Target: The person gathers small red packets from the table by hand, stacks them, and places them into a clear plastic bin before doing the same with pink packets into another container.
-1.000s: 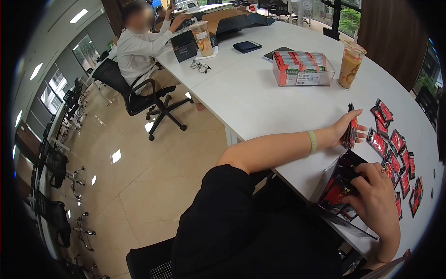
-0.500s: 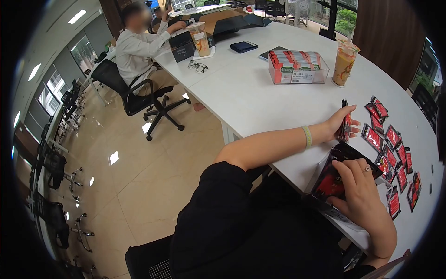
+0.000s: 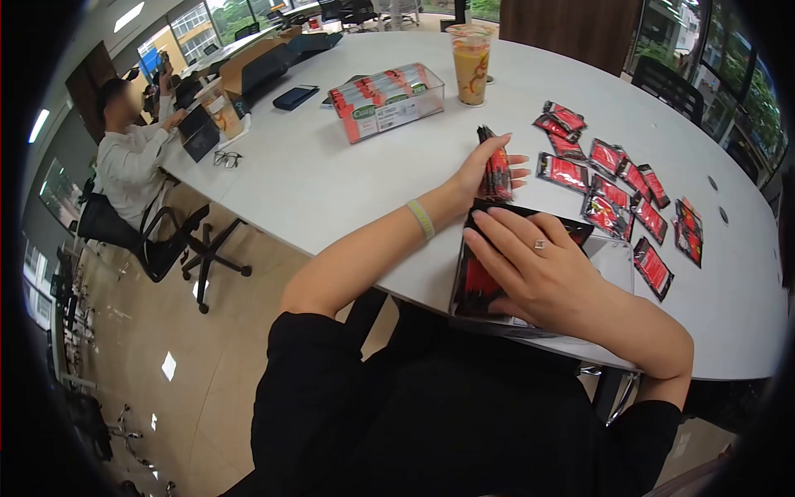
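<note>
My left hand (image 3: 474, 172) is closed round a small upright stack of red-and-black sachets (image 3: 498, 176), its fingertips showing on the far side. Just below it, a black box (image 3: 460, 286) stands at the table's near edge with its open side facing up. More red-and-black contents show inside. Over that opening lies my right hand (image 3: 551, 269), wearing a ring, its fingers stretched out and the thumb apart. I see nothing gripped in it. Beyond the box, several loose sachets (image 3: 611, 195) are scattered on the white table (image 3: 373, 186), some overlapping.
A clear tray of red-and-white packets (image 3: 389, 108) stands further back, beside a drink cup (image 3: 470, 70). To the left are a dark wallet (image 3: 295, 98), glasses (image 3: 228, 158) and a seated person (image 3: 132, 161) with a second drink (image 3: 222, 116) nearby.
The view has swung right, so the table things appear further left. My right hand's fingers, earlier curled into the box, now lie straighter across its opening. The left hand still holds its sachets.
</note>
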Available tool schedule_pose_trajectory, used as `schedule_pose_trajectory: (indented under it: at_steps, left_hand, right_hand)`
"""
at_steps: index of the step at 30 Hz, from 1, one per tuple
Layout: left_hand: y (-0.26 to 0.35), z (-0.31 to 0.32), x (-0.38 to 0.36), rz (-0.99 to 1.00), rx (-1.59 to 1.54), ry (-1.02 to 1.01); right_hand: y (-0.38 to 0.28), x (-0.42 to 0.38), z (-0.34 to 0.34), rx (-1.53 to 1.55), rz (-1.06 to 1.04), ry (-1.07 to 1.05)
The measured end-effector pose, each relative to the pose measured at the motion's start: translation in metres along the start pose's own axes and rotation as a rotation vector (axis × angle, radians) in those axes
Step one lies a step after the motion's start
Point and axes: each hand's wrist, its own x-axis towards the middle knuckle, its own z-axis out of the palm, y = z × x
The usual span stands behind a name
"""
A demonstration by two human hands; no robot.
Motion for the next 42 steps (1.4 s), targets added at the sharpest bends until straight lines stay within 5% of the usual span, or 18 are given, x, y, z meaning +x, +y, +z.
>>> schedule_pose_trajectory:
  at_steps: [4,7,12,17,19,25,31,35,40,42]
  left_hand:
    - [-0.004,0.009,-0.002,0.12,0.07,0.018]
    - [-0.002,0.003,0.001,-0.013,0.055,-0.011]
    - [-0.004,0.003,-0.001,0.032,0.037,-0.071]
    - [-0.007,-0.001,0.001,0.081,0.087,-0.232]
    - [-0.006,-0.001,-0.004,0.27,0.388,-0.288]
    - [0.006,0.027,-0.023,0.21,0.34,-0.267]
    - [0.007,0.022,-0.022,0.126,0.412,-0.257]
    - [0.01,0.024,-0.024,0.179,0.401,-0.267]
    - [0.009,0.005,-0.002,0.053,0.171,-0.231]
    - [0.003,-0.004,0.003,0.006,0.023,-0.227]
  right_hand:
    - [-0.002,-0.001,0.005,-0.014,0.004,-0.073]
    - [-0.004,-0.001,0.013,-0.08,-0.009,-0.007]
    - [0.0,0.001,0.007,-0.1,-0.031,0.055]
    - [0.02,0.004,-0.011,0.387,0.087,0.126]
    - [0.038,0.003,-0.007,0.403,0.216,0.253]
    - [0.097,-0.012,0.017,0.276,0.464,0.335]
    - [0.102,-0.013,0.016,0.375,0.602,0.182]
    - [0.098,-0.012,-0.005,0.356,0.659,0.458]
    - [0.064,-0.011,-0.047,0.752,0.538,0.693]
    - [0.046,-0.013,-0.055,0.696,0.487,0.512]
